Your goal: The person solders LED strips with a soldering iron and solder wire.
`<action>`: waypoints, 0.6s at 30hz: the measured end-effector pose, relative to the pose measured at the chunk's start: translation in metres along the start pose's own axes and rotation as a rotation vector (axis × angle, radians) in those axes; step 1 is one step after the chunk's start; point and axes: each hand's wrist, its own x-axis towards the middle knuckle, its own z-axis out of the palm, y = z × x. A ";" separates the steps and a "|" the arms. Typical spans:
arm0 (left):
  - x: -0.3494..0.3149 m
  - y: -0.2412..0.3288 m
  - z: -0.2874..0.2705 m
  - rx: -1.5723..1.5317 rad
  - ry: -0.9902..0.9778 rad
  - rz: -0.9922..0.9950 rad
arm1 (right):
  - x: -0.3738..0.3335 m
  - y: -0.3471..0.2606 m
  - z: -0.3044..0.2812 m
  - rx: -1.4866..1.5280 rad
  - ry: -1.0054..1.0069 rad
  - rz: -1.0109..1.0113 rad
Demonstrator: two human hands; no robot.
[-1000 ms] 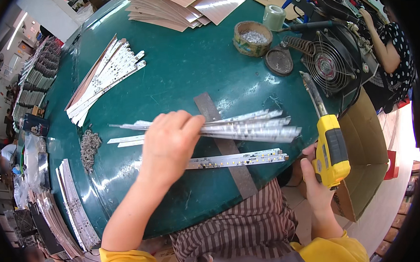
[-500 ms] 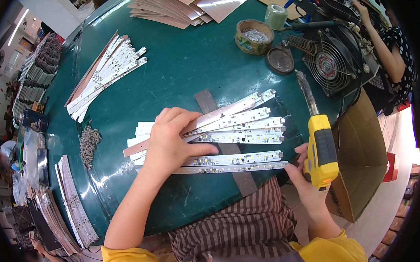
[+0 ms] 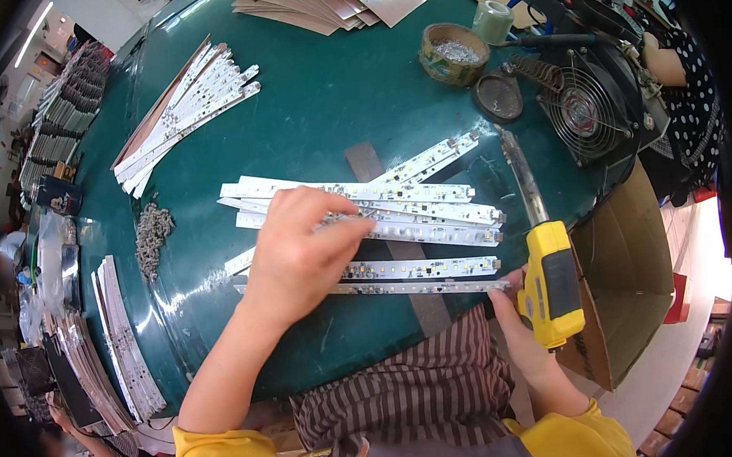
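Note:
Several white LED strips [image 3: 430,191], dotted with small chips, lie fanned across the table before me. My left hand [image 3: 297,253] is over their middle, thumb and forefinger closed together above the strips; whatever they may pinch is hidden. My right hand [image 3: 524,319] is wrapped about a yellow and black soldering gun [image 3: 551,285], its long metal tip pointing up and away. The same hand's thumb and a fingertip pinch the right end of the nearest LED strip [image 3: 419,288], which is tilted on its edge. A dark flat bar [image 3: 400,251] runs beneath the strips.
Another fan of strips [image 3: 186,114] lies far left, beside a grey clump [image 3: 153,240]. A tub of metal bits [image 3: 454,54], a tape roll [image 3: 493,21] and a fan [image 3: 579,110] stand far right. A cardboard box [image 3: 625,281] is at right; co-workers sit at both sides.
My left thumb and forefinger have closed together. The strips under that hand have shifted, and the brown-backed one no longer shows. The nearest strip has tipped onto its edge in my right fingers.

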 end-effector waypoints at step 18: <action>-0.073 0.029 -0.001 0.124 -0.065 -0.116 | -0.037 -0.003 -0.020 -0.097 -0.105 0.013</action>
